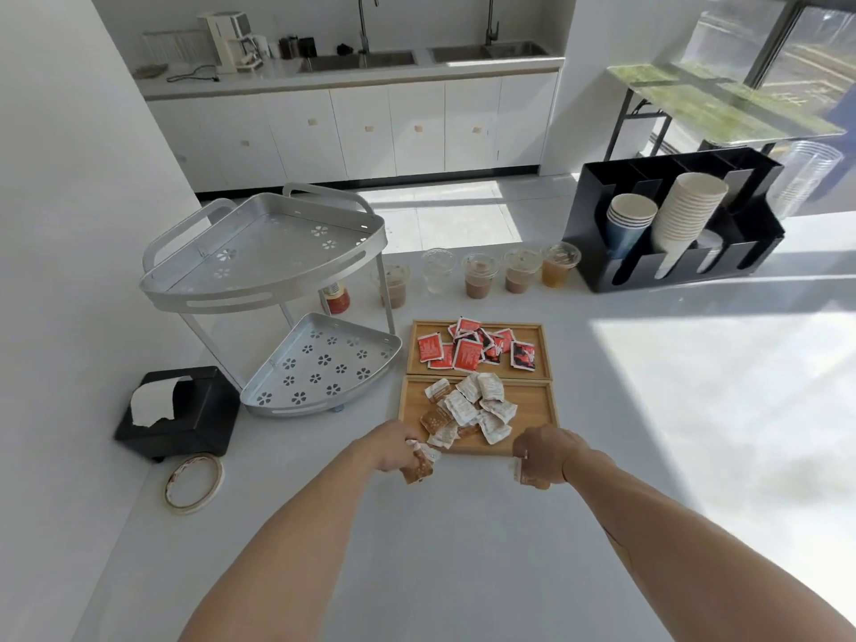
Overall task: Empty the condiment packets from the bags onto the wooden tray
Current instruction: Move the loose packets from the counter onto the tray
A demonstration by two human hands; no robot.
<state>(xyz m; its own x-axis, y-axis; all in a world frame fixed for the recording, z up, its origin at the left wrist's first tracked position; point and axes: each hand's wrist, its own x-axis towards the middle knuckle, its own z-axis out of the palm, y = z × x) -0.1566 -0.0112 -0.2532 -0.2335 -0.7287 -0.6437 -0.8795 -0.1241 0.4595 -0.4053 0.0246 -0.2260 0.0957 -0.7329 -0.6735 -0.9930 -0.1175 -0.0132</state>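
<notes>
Two wooden trays lie end to end on the white counter. The far tray [542,352] holds several red condiment packets [468,354]. The near tray [532,410] holds a heap of white and brown packets [481,407]. My left hand [393,449] hovers at the near tray's front left corner, closed on a few brown and white packets [421,463]. My right hand [544,454] is at the tray's front right corner, closed on a small white and brown packet [521,472]. No bag is in view.
A silver two-tier corner rack [278,280] stands to the left, with a red-lidded jar [336,298] under it. Several lidded drink cups [479,275] line up behind the trays. A black cup organiser [671,224] is at the right, a black tissue box [180,414] and tape roll [194,484] at the left.
</notes>
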